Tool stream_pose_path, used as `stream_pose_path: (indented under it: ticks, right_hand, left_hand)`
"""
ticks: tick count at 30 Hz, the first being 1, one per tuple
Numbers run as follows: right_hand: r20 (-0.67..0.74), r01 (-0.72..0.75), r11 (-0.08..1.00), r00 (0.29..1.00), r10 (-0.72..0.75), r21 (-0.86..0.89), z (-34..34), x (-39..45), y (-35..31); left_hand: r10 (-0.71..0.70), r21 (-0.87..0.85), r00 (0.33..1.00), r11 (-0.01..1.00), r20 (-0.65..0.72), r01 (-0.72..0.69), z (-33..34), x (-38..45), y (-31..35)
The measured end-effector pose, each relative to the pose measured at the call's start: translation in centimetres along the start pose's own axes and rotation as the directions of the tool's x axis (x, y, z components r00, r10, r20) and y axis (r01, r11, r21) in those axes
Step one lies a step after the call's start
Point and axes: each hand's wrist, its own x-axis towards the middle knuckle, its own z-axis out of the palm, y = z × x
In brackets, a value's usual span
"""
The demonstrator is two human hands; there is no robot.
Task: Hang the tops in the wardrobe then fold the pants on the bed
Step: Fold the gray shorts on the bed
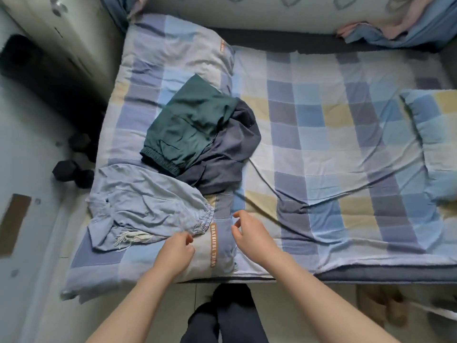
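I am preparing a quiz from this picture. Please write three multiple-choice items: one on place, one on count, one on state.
1. Where does the dark green garment lie?
A. on the dark grey garment
B. on the floor
C. on the right pillow

2. How many garments lie on the checked blue bedcover?
A. one
B. three
C. five

3. What does the right hand hold?
A. a hanger
B. nothing
C. the green garment

Answers: 1 A, green overlaps grey; 2 B, green, grey and the light blue pants; 3 B, its fingers are loosely curled over the bedcover.

The checked bed (321, 134) bears green pants (190, 127), grey pants (222, 159), seemingly pale-blue pants (148, 204).
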Motion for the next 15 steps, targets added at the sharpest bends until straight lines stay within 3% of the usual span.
stream_pose_path:
  ticks: [5,7,11,15]
  right_hand:
    - [0.155,0.028,0.998,0.988,-0.018,-0.064,4.2,9.8,2.5]
    - [0.203,0.029,0.997,0.979,-0.013,-0.077,6.0,13.1,3.5]
    - [0.252,0.08,0.984,0.967,-0.037,-0.16,9.0,18.6,5.5]
    - [0.323,0.135,0.946,0.946,-0.034,-0.295,12.3,22.0,7.2]
  left_hand:
    - [-0.061,0.261,0.993,0.965,0.098,0.034,3.2,7.6,-2.5]
    - [-0.06,0.325,0.995,0.945,0.076,0.033,4.4,10.3,-3.4]
    - [0.03,0.406,0.999,0.914,-0.037,-0.013,6.5,15.2,-5.0]
    - [0.086,0.514,0.995,0.852,0.054,-0.102,8.9,19.1,-6.5]
